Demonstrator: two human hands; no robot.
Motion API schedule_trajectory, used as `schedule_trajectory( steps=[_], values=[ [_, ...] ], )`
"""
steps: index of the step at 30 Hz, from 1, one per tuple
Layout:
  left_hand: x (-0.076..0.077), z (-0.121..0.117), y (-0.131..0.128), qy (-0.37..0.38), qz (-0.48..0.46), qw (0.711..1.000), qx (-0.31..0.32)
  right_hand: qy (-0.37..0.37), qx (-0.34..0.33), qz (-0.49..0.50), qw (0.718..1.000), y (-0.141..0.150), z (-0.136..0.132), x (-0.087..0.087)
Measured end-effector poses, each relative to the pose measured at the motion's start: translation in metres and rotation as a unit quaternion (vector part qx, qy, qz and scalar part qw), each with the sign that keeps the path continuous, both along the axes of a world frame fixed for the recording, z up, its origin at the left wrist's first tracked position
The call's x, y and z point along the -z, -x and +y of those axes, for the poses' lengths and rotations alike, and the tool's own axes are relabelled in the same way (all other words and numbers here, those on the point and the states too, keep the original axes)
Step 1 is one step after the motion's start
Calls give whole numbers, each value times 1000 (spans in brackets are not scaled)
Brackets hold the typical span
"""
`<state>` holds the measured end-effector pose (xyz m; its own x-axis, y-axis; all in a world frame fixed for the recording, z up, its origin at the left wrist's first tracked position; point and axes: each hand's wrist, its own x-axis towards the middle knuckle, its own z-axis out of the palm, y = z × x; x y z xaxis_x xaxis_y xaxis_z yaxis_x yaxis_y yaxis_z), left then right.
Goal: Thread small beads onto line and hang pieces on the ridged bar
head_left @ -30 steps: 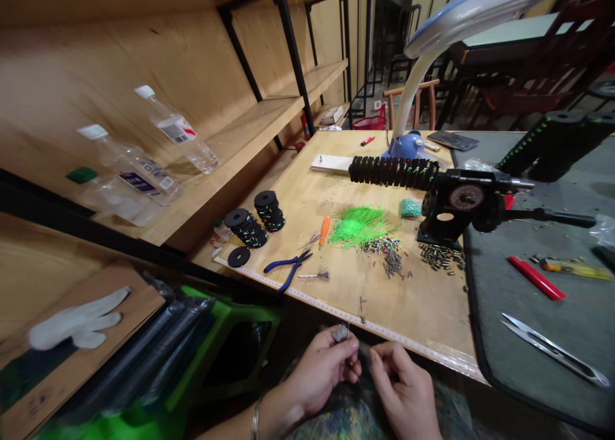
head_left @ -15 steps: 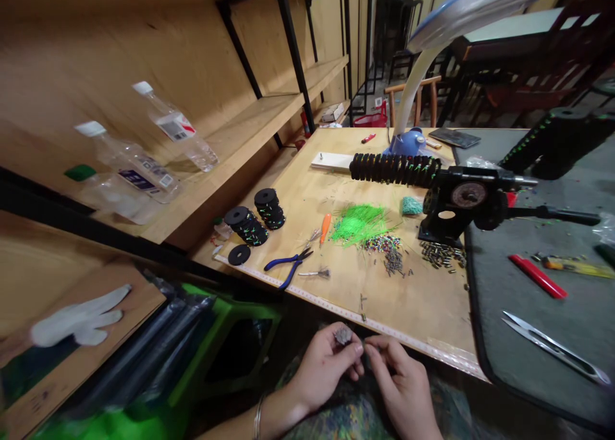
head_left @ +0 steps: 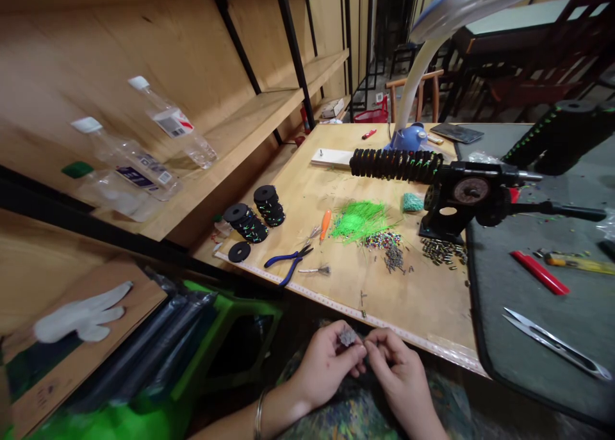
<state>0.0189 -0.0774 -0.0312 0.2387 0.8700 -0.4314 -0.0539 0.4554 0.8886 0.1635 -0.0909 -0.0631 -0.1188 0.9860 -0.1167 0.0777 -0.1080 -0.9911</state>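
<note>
Over my lap, just off the table's front edge, both hands are close together. My left hand (head_left: 327,366) is closed around a small grey bristly clump (head_left: 346,337) that pokes out above the thumb. Beside it, the thumb and forefinger of my right hand (head_left: 398,369) are pinched together near the left thumb tip; whatever is between them is too small to make out. On the table nearby are blue-handled pliers (head_left: 288,260), a bundle of pale strands (head_left: 316,270), an orange tool (head_left: 325,223), and a pile of small grey pieces (head_left: 394,259).
Bright green strands (head_left: 360,221), coloured beads (head_left: 382,240) and metal pieces (head_left: 442,252) lie mid-table. A black crank device (head_left: 466,196) carries a row of dark spools (head_left: 396,164). Thread snips (head_left: 557,344) rest on the grey mat (head_left: 509,293). Stacked black spools (head_left: 246,222) stand left.
The view has shifted slightly. Both hands stay together, and slightly more of the grey clump shows above my left hand. The things on the table have not moved.
</note>
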Motion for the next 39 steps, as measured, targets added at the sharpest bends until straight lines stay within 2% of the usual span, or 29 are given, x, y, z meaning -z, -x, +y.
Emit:
schedule_trajectory(
  steps=[11, 18, 23, 27, 32, 39],
  values=[
    [-3, 1, 0, 21, -14, 1000, -13, 59, 20, 90, 994, 2, 2, -2],
    [-2, 3, 1, 47, -59, 997, -7, 75, 74, 96, 990, 1, 4, -3],
    [1, 3, 1, 32, -61, 998, -12, 87, 49, 125, 987, 3, 4, -8],
    [0, 4, 2, -9, -10, 1000, -7, 65, 57, 63, 994, 2, 2, -5],
    [-2, 6, 4, -52, 40, 998, 0, 30, 18, -6, 999, -1, -1, 2],
    [-10, 5, 8, -107, 114, 988, -5, -25, -10, -123, 992, -14, -1, -2]
  ],
)
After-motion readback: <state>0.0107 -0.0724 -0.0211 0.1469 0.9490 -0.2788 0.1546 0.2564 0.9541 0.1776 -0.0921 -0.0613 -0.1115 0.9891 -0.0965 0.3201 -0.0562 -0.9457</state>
